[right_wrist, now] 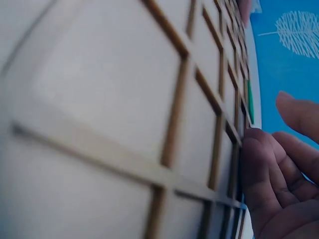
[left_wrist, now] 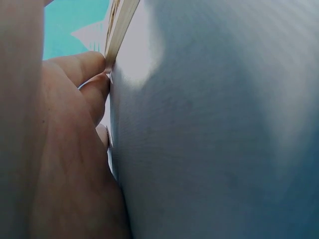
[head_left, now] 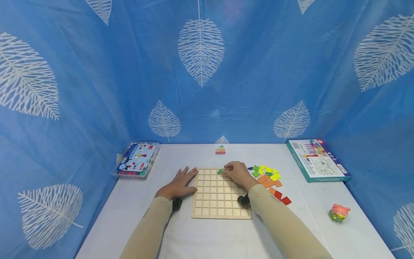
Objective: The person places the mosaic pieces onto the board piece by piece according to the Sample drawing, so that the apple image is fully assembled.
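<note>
A wooden grid board (head_left: 221, 196) lies on the white table (head_left: 200, 233). My left hand (head_left: 181, 181) rests flat on the table, fingers spread, its fingertips against the board's left edge (left_wrist: 119, 25). My right hand (head_left: 236, 173) reaches over the board's top row, fingers loosely bent. Its fingertips are right beside a green tile (head_left: 220, 171) that sits in a top-row cell. In the right wrist view the green tile (right_wrist: 250, 102) lies in its cell just beyond my right hand (right_wrist: 279, 169), which holds nothing. A heap of several green, yellow, orange and red tiles (head_left: 268, 177) lies right of the board.
A small picture card (head_left: 221, 149) lies at the back centre. A clear plastic case (head_left: 136, 164) sits at the back left and a teal game box (head_left: 317, 164) at the back right. A pink toy (head_left: 339, 212) stands near the right edge. Blue leaf-print cloth walls the table in.
</note>
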{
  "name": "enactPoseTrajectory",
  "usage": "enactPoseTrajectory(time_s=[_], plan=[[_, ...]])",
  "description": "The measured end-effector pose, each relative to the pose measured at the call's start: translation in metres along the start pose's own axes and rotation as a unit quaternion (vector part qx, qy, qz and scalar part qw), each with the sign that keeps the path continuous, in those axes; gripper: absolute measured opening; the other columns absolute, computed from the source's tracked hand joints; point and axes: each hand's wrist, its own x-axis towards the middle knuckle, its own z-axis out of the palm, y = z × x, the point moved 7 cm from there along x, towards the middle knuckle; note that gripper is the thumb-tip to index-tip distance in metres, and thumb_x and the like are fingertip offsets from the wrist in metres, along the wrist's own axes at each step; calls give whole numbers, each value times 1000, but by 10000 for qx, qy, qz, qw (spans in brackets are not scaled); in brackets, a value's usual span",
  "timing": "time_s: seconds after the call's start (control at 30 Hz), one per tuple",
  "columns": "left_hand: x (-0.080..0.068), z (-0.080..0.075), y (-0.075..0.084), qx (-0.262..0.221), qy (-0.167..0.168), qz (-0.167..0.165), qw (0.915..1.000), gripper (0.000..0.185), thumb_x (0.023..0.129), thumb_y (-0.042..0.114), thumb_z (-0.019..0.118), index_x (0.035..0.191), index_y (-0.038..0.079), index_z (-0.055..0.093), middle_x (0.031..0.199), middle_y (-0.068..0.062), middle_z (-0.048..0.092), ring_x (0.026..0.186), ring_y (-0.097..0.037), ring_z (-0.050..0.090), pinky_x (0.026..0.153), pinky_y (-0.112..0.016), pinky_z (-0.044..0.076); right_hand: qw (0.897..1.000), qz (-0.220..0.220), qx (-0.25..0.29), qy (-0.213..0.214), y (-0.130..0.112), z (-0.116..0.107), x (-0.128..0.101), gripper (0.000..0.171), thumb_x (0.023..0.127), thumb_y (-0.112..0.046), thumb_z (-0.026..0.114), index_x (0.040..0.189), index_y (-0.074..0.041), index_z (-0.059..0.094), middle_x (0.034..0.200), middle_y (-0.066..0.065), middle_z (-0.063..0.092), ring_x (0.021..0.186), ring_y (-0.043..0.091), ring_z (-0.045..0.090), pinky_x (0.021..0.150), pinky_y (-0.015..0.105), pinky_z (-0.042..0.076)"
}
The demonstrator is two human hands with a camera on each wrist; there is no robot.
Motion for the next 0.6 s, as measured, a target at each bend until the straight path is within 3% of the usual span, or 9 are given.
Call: enactPoseTrajectory(time_s=[0.1,0.23,0.47,0.6], plan=[[1,0,0,14,9,-8,10000,85,97,48,63,168,16,30,172,1,24,160,-28,4,126,-49,-2,10000,-57,0,-54,3,-7,1,33,100,-17,75,126,2,73,99,4,74,83,16,70,79,41,60],[2,0,0,65,13,-7,10000,84,97,48,62,168,17,29,173,2,24,160,-27,4,126,-49,-3,9998,33,-116,178,14,-25,3,32,102,-19,73,126,2,73,100,6,73,84,20,70,80,44,59],[2,3,-3,131,-4,-38,9999,85,96,49,62,169,18,29,173,2,24,160,-27,4,127,-48,-1,9941,444,-418,893,41,-70,4,27,100,-14,73,121,3,74,111,18,71,105,36,65,92,54,54],[2,4,-4,113,-37,-45,9999,86,96,49,62,169,18,28,173,3,23,160,-26,3,127,-47,-2,9902,821,-616,948,56,-90,2,28,99,-10,72,123,4,73,125,25,67,114,43,59,95,55,52]])
